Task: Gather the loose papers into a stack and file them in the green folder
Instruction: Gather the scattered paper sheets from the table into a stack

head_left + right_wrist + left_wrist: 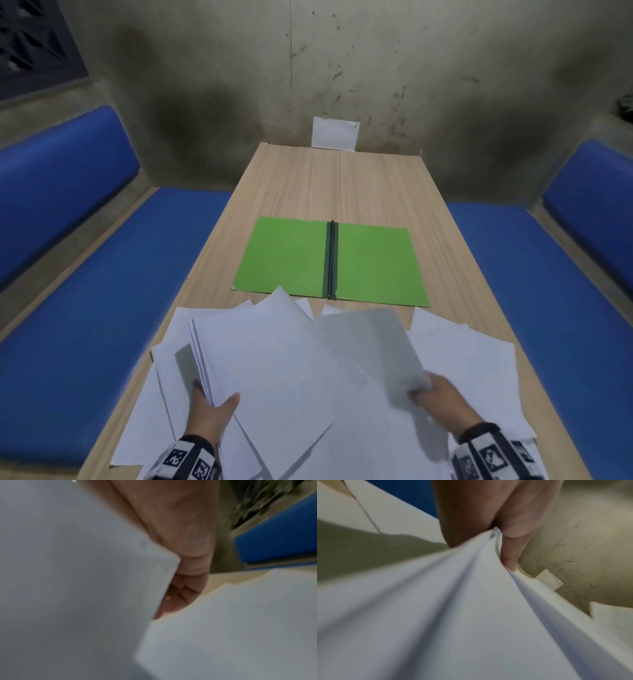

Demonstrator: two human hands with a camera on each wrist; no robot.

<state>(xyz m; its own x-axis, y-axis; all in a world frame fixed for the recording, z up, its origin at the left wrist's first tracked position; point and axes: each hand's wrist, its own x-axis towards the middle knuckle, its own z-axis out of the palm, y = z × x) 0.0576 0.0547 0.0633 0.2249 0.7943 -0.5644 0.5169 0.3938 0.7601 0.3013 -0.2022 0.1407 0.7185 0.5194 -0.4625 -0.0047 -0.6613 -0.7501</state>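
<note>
The green folder [330,260] lies open and flat in the middle of the wooden table [335,181]. White loose papers [472,363] are spread over the near part of the table. My left hand [214,404] pinches a bunch of several sheets [260,349] by their near edge, thumb on top; the left wrist view shows the same bunch of sheets [453,615] squeezed between thumb and fingers. My right hand [442,394] grips a single lifted, blurred sheet [387,346] at its corner; in the right wrist view that sheet [68,574] hides most of the fingers.
A small white card [335,133] leans on the stained wall at the table's far end. Blue padded benches [102,284] run along both sides of the table, the right bench [548,274] close to the table's edge. Bare wood shows beyond the folder.
</note>
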